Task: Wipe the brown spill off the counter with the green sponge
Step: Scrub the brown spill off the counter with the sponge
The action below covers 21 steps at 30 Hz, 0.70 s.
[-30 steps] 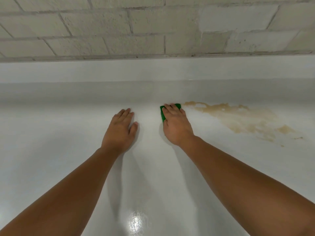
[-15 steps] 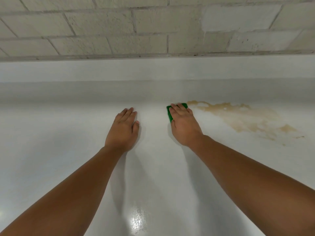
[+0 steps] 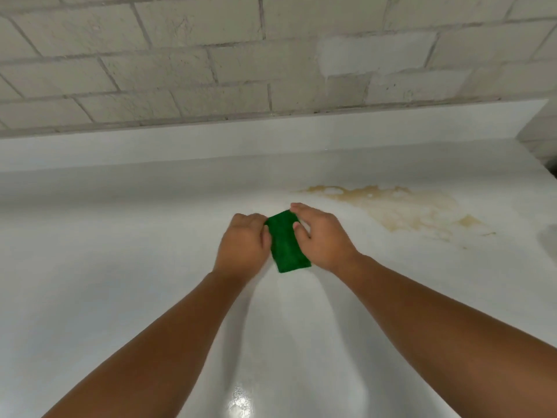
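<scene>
Currently left hand (image 3: pixel 242 245) and right hand (image 3: pixel 325 236) are both gripping the flat green rectangular sponge (image 3: pixel 287 247). The brown liquid spill (image 3: pixel 401 206) is sitting nearby on the glossy white table (image 3: pixel 120 267).

There is one green sponge (image 3: pixel 287 245) and one brown spill (image 3: pixel 401 206), which is a single spread-out patch with a few small specks off its near right edge. Two hands are in view, one left hand (image 3: pixel 242 245) and one right hand (image 3: pixel 324 236). There is also one white counter (image 3: pixel 120 267), one raised ledge (image 3: pixel 211 146) along its back, and one block wall (image 3: pixel 180 55).
</scene>
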Tool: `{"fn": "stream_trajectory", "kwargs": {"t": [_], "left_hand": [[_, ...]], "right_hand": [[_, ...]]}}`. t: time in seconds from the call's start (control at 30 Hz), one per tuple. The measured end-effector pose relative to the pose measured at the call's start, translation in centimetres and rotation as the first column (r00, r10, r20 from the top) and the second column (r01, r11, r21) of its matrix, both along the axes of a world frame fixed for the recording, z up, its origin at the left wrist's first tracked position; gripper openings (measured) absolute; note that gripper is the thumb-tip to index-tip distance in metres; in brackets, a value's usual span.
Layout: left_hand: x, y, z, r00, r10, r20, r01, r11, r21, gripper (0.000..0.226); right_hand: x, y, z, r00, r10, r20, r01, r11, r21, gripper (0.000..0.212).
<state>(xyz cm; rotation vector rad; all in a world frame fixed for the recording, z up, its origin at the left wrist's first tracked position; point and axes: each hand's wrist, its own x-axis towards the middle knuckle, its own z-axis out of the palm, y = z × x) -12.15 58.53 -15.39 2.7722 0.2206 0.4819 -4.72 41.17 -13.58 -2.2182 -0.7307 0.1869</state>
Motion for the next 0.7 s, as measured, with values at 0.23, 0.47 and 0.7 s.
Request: {"fn": "stream_trajectory", "kwargs": {"t": [0.23,0.47,0.7], "left_hand": [[3.4,-7.8,-0.3,0.857,0.204,-0.473,0.098,0.837,0.539,0.062],[11.4,-4.2,0.0,0.852,0.144,-0.503,0.052,0.933,0.356,0.061],[15.2,-7.4,-0.6,0.903,-0.136,-0.407,0.201,0.972,0.124,0.055]], "right_hand": [[0.3,-10.1,-1.6,0.950,-0.065,0.304,0.135,0.967,-0.216,0.044],[-0.7,-17.7,-2.0,0.943,-0.096,0.318,0.203,0.923,-0.326,0.053],[-2.4,-19.8,-3.3,0.954,-0.064,0.293,0.174,0.915,-0.365,0.059]]}}
